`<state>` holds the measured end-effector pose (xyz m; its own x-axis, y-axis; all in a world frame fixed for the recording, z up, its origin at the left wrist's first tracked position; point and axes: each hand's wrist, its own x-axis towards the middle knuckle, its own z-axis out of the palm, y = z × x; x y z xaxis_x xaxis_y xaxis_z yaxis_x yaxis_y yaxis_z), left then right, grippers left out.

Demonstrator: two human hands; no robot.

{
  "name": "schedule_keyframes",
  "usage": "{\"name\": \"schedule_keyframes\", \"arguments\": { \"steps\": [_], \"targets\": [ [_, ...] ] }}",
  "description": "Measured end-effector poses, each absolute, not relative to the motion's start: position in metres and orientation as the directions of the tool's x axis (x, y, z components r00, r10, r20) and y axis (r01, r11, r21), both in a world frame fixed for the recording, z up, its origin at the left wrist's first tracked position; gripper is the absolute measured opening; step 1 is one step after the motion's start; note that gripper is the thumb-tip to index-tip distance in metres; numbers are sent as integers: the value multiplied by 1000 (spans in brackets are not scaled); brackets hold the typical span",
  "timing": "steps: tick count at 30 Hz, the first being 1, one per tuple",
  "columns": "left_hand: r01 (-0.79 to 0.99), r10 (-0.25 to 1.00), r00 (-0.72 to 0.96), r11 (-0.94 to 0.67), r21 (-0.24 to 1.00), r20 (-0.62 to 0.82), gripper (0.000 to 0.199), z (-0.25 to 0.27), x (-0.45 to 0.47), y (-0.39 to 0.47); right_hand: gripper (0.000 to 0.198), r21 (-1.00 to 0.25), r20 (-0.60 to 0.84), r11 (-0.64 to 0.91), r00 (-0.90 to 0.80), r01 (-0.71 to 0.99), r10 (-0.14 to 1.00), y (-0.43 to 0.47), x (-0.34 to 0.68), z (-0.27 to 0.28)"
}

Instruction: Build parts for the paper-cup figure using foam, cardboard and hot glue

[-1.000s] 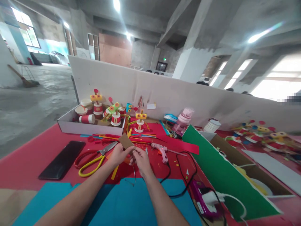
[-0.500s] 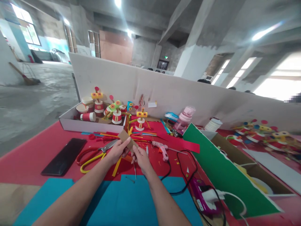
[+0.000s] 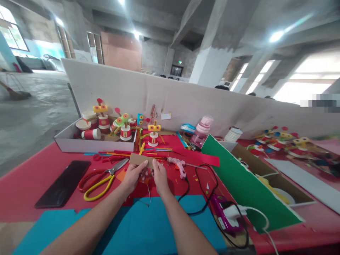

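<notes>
Between both hands is a small flat piece of brown cardboard (image 3: 138, 160), held above the red table. My left hand (image 3: 135, 174) pinches its left part, thumb on top. At its right end, my right hand (image 3: 159, 173) grips with thumb and fingers; the fingertips beneath are partly hidden. Left of my hands lie scissors (image 3: 102, 180) with one red and one yellow handle. A pink glue gun (image 3: 179, 165) rests to the right. Just beyond my hands are several coloured paper strips (image 3: 119, 153) and a finished paper-cup figure (image 3: 153, 136) with spring arms.
A white box (image 3: 92, 144) of cup figures stands at the back left. A black phone (image 3: 63, 184) lies on the left. At right are a green-sided box (image 3: 247, 187), a purple power strip (image 3: 225, 212) and looping cables. Blue sheets (image 3: 132, 226) cover the front edge.
The cardboard has turned from slanting to nearly level, and its broad face shows more. Both hands still hold it. The whole view has shifted somewhat, with the scene sliding left.
</notes>
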<state>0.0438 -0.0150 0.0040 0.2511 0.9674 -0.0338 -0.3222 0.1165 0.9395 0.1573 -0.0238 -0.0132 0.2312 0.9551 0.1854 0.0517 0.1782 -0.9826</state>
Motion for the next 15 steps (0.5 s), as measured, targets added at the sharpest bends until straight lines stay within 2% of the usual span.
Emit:
{"name": "schedule_keyframes", "arguments": {
  "steps": [3,6,8,11,13,15],
  "targets": [
    [-271,970,242,75,959,-8,41,4,39,-13,47,-942,298,252,208,222,932,-26,158,-11],
    [-114,982,186,-11,993,32,42,2,39,-13,47,-879,390,298,202,371,898,-29,160,-7],
    [-8,987,111,-114,993,114,35,0,40,-14,45,-830,432,307,189,466,882,-31,160,-5],
    [172,946,111,-319,932,303,26,1,40,-18,41,-754,453,268,179,599,874,-34,159,-4],
    [305,925,148,-380,873,350,25,2,40,-20,37,-711,453,224,191,667,871,-36,157,-4],
    [347,926,138,-378,858,352,26,4,41,-21,36,-716,457,217,210,664,864,-36,156,-5]
  ]
}}
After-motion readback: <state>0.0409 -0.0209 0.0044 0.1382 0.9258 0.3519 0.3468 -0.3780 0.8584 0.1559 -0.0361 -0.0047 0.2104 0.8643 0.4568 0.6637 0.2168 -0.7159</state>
